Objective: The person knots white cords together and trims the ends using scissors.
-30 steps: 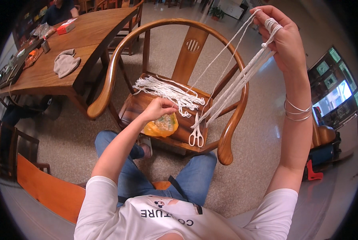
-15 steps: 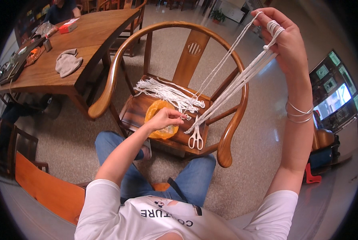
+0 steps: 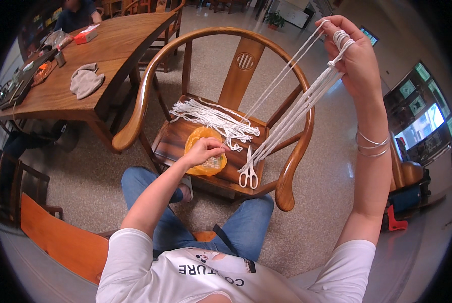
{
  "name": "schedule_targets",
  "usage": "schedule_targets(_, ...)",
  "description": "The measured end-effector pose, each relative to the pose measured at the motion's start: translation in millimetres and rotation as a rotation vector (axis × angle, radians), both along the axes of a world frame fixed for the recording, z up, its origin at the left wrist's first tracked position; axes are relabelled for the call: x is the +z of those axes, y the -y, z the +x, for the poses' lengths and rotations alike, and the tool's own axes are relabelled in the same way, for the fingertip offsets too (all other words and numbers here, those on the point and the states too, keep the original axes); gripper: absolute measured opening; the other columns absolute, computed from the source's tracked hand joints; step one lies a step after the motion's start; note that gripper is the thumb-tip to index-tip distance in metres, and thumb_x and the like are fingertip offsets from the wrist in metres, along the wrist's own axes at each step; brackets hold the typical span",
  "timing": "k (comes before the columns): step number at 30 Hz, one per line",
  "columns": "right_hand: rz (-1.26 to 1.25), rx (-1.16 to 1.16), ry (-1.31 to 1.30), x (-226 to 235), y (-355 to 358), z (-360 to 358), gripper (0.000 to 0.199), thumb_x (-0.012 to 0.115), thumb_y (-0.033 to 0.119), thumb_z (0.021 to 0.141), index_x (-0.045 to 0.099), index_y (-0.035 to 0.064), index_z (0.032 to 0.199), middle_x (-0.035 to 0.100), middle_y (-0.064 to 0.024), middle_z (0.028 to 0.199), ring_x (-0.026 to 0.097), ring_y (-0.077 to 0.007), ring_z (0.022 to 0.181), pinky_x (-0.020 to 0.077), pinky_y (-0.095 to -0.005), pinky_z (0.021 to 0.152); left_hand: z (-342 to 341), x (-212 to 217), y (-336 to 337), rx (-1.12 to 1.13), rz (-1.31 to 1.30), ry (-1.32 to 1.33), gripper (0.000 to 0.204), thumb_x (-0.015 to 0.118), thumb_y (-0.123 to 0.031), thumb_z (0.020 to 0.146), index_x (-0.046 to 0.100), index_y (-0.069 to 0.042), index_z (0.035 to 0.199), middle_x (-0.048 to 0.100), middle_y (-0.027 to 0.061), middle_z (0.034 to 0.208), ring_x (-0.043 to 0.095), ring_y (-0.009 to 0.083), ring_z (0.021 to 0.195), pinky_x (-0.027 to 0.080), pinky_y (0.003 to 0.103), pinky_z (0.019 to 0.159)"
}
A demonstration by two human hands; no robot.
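Note:
My right hand (image 3: 355, 58) is raised high at the upper right, its fingers closed on white cords (image 3: 299, 108) looped around them. The bundle slants tautly down to the seat of a wooden armchair (image 3: 236, 174), and a thinner pair of strands runs from the fingertips to the seat. Low over the seat, my left hand (image 3: 206, 152) pinches what looks like a thin end of white cord at its fingertips. Beneath that hand sits an orange plastic bag (image 3: 195, 137). A pile of cut white cords (image 3: 211, 118) lies behind it. White-handled scissors (image 3: 248, 174) rest at the seat's front right.
The chair's curved armrest (image 3: 285, 187) rises on the right of the seat. At the left, a wooden table (image 3: 127, 38) holds a beige cloth (image 3: 87, 81) and a red box (image 3: 84, 36). A person (image 3: 77, 15) sits behind that table. An orange bench (image 3: 59, 237) stands at lower left.
My right hand has lowered slightly, still holding the cords. My left hand has drawn a little to the left, and the lower cord ends have shifted right over the scissors.

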State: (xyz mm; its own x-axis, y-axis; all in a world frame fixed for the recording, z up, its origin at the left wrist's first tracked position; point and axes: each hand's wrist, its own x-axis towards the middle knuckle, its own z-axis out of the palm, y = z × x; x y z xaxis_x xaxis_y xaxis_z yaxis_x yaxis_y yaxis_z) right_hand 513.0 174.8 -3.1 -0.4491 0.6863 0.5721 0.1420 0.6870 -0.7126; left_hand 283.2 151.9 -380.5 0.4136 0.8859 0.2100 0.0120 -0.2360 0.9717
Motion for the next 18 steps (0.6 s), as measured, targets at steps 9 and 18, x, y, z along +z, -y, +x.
schedule_targets(9,-0.031,0.008,-0.092,-7,3,-5,0.017,0.051,0.017,0.094,0.056,0.0027,0.101,0.057,0.0009,0.080,0.035,0.0006,0.049,0.0230,-0.0138,0.038,-3,4,0,0.015,-0.092,0.020,0.018,0.060,-0.015,0.089,0.068,-0.004,0.101,0.061,0.0008,0.088,0.054,0.0071,0.074,0.045,0.021,0.069)
schedule_targets(18,-0.153,0.079,-0.133,-9,1,-6,0.016,0.052,0.015,0.093,0.055,0.0012,0.099,0.048,0.0024,0.073,0.035,0.0001,0.050,0.0237,-0.0140,0.038,-10,-5,-4,0.049,-0.095,-0.006,0.018,0.060,-0.013,0.089,0.068,-0.005,0.102,0.063,0.0000,0.088,0.053,0.0063,0.075,0.045,0.022,0.069)
